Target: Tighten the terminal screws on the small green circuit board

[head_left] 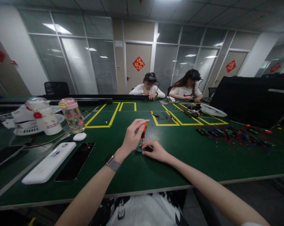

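Far to the left of my left hand [132, 136], near the table [184, 163] edge, lie a white power bank [49, 162] and, just beside it, a dark phone [76, 161]. Beyond those stand a white bottle [46, 116] and a pink-lidded clear bottle [71, 115], with a small white mouse-like object [79, 136] in front of them.

My left hand, a watch [113, 163] on its wrist, is closed around the top of a small orange-handled screwdriver [144, 131], held upright with its tip pointing down. Directly below the tip, touching my right hand [156, 151], sits a small circuit board [140, 150]. My right hand lies flat, fingers pressing on the board's right end, holding nothing else.

Well to the right of that hand, a tangle of coloured wires [236, 135] spreads over the table. Beyond both hands, two people [166, 89] sit at the far side.
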`<state>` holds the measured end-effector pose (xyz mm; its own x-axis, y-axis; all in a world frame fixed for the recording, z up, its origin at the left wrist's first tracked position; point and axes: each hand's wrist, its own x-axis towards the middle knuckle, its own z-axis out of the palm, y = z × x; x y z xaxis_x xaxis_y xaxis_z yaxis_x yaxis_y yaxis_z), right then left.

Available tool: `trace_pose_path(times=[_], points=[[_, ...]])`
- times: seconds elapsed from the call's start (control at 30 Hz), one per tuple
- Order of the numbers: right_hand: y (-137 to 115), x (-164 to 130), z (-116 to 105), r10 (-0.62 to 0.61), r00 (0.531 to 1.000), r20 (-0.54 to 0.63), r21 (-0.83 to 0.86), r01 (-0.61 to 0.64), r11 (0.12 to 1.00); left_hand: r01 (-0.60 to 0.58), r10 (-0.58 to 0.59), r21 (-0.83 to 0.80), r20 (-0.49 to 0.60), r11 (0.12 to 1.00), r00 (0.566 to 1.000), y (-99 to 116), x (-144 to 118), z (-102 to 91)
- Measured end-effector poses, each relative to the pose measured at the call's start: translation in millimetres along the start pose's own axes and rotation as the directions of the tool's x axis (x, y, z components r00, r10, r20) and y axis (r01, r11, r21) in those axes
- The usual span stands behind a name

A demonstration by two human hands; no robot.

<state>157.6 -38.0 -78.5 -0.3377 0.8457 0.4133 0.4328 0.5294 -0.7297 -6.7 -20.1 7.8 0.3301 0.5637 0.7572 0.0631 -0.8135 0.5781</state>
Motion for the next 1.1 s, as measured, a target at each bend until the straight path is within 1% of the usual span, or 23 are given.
trace_pose_path(times=[0.07,0.13,0.17,0.3,0.37,0.43,0.53,0.63,0.67,0.73,0.8,0.87,0.93,1.0,1.1], points=[[-0.4,-0.3,-0.4,-0.002,1.0,-0.003,0.001,0.002,1.0,0.033,-0.031,-0.056,0.029,0.998,0.999,-0.1,-0.5,0.2],[-1.2,-0.4,-0.8,0.001,1.0,-0.001,0.003,-0.001,1.0,0.056,-0.054,-0.066,0.036,0.996,0.998,-1.4,-0.6,0.9],[-1.6,-0.5,-0.9,0.002,1.0,0.001,0.004,-0.002,1.0,0.054,-0.053,-0.051,0.023,0.997,0.998,-2.3,-0.4,1.3],[-2.8,-0.8,-1.4,0.013,1.0,0.003,-0.002,-0.013,1.0,0.001,0.004,0.064,-0.085,0.998,0.996,-5.4,1.0,1.9],[-2.5,-0.8,-1.4,0.016,1.0,0.002,-0.006,-0.016,1.0,-0.009,0.019,0.102,-0.098,0.995,0.995,-5.2,1.2,1.3],[-1.8,-0.7,-1.2,0.013,1.0,0.001,-0.012,-0.013,1.0,-0.015,0.023,0.107,-0.069,0.994,0.997,-3.9,0.7,0.5],[-1.5,-0.4,-0.6,0.007,1.0,-0.004,-0.015,-0.007,1.0,-0.025,0.025,0.056,0.005,0.998,1.0,-2.2,-0.7,-0.2],[-2.5,-0.1,-0.3,0.01,1.0,-0.003,-0.009,-0.01,1.0,0.022,-0.021,-0.025,0.054,0.999,0.998,-3.2,-1.8,0.7],[-2.9,-0.1,-0.3,0.014,1.0,-0.001,-0.007,-0.014,1.0,0.039,-0.037,-0.035,0.054,0.999,0.998,-3.9,-2.0,1.2],[-3.2,-0.1,-0.3,0.022,1.0,0.002,-0.004,-0.022,1.0,0.039,-0.039,0.004,0.019,0.999,0.999,-5.4,-1.9,2.1],[-2.7,-0.2,-0.4,0.025,1.0,0.007,0.0,-0.025,1.0,0.008,-0.004,0.092,-0.043,0.996,0.999,-6.2,-1.5,2.5],[-1.5,-0.2,-0.4,0.019,1.0,0.01,0.001,-0.019,1.0,-0.014,0.027,0.161,-0.079,0.987,0.997,-5.8,-1.0,2.4],[-0.1,-0.2,-0.5,0.008,1.0,0.009,0.001,-0.008,1.0,-0.014,0.026,0.18,-0.068,0.984,0.997,-4.4,-0.8,2.1],[0.8,-0.2,-0.5,0.003,1.0,0.007,-0.002,-0.003,1.0,-0.016,0.022,0.165,-0.034,0.986,0.999,-2.9,-0.7,2.1],[0.9,0.0,-0.4,0.009,1.0,0.002,-0.003,-0.009,1.0,-0.013,0.013,0.082,0.002,0.997,1.0,-2.6,-0.9,2.7]])
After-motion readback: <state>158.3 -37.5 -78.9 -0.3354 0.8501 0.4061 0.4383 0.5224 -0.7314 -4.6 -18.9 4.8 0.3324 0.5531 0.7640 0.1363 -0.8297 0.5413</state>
